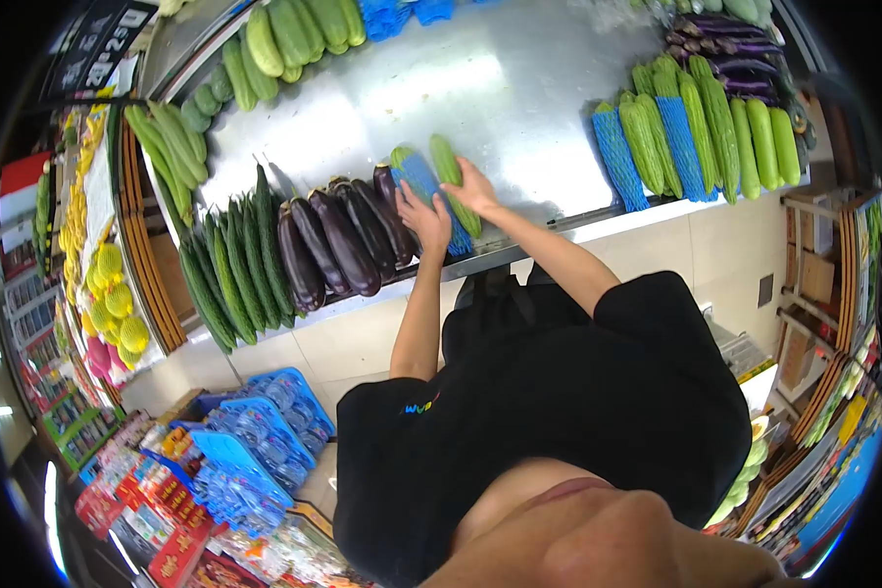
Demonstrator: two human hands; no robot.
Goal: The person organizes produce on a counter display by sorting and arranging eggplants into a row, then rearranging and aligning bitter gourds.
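My left hand lies with its fingers stretched out over a green gourd in a blue foam net. Beside it, my right hand has its thumb and fingers around the side of a long, bare green gourd. Both gourds lie side by side at the front edge of the metal counter. Just left of my left hand is a row of dark purple eggplants. Left of those lie several long, dark green cucumbers.
Netted and bare green gourds line the counter's right end, with slim purple eggplants behind. Pale green gourds lie at the back left. Blue crates of bottles stand on the floor at left. Wooden shelving stands at right.
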